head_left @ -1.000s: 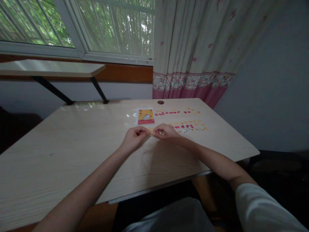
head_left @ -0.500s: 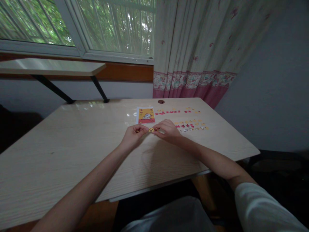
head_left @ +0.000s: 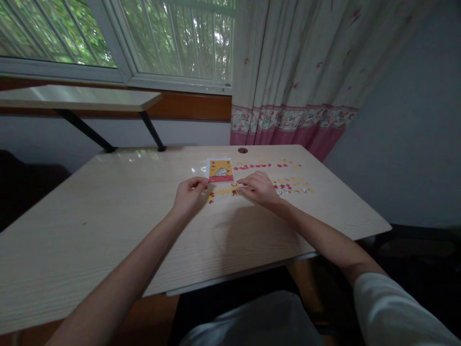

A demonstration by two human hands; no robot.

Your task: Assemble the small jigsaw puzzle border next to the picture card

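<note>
A joined strip of yellow jigsaw puzzle pieces (head_left: pixel 224 190) with dark red marks lies on the desk between my hands. At its left end, my left hand (head_left: pixel 189 194) has thumb and forefinger pinched together, with a small puzzle piece seeming to show at the tips. My right hand (head_left: pixel 260 188) is at the strip's right end, thumb and fingers a little apart, beside a yellow piece with a dark curved mark (head_left: pixel 234 184). Just beyond the strip lies a picture card (head_left: pixel 220 170) showing a white animal on yellow and red.
Loose red pieces (head_left: pixel 252 166) form a row right of the card. More yellow, red and white pieces (head_left: pixel 295 185) lie in rows beyond my right hand. A raised shelf (head_left: pixel 79 98) on black legs stands at the back left. The desk (head_left: pixel 126 216) has a round hole (head_left: pixel 243 151) at the back.
My hands have moved apart; they were close together, pinching yellow pieces between them. The yellow strip now shows on the desk, and my right hand's fingers have parted.
</note>
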